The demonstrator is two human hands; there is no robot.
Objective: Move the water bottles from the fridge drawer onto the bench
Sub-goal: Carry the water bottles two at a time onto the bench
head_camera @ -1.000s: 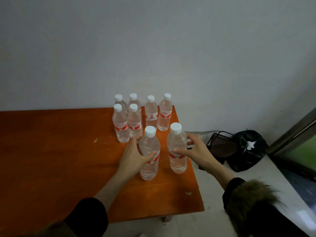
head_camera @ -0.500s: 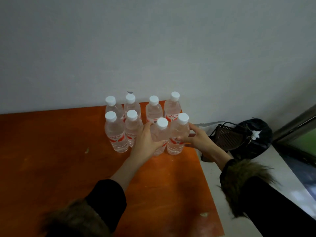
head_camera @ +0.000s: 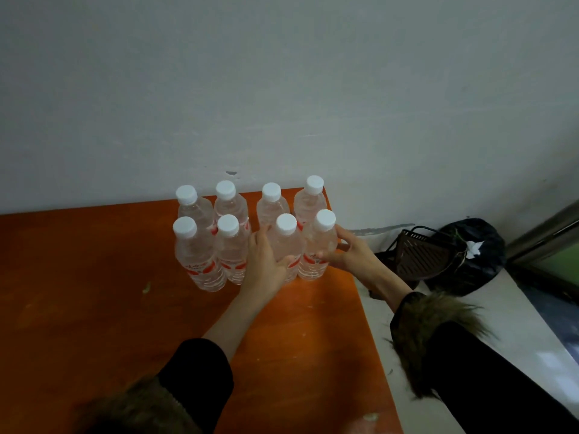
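Several clear water bottles with white caps and red labels stand in two rows at the back right corner of the orange bench [head_camera: 94,292]. My left hand [head_camera: 266,264] grips the third bottle of the front row [head_camera: 286,242]. The front row's rightmost bottle [head_camera: 318,245] is held by my right hand [head_camera: 347,255], close to the bench's right edge. Both held bottles stand upright on the bench, level with the two front-left bottles [head_camera: 195,255]. The back row [head_camera: 269,205] stands against the wall. No fridge drawer is in view.
A grey wall rises right behind the bench. To the right, on a pale floor, sit a dark slatted basket [head_camera: 419,258] and a black plastic bag [head_camera: 473,255]. A window or door frame [head_camera: 545,239] is at the far right.
Both hands slid their two bottles away from me across the bench, from the front area into line with the front row beside the other bottles. The camera came closer.
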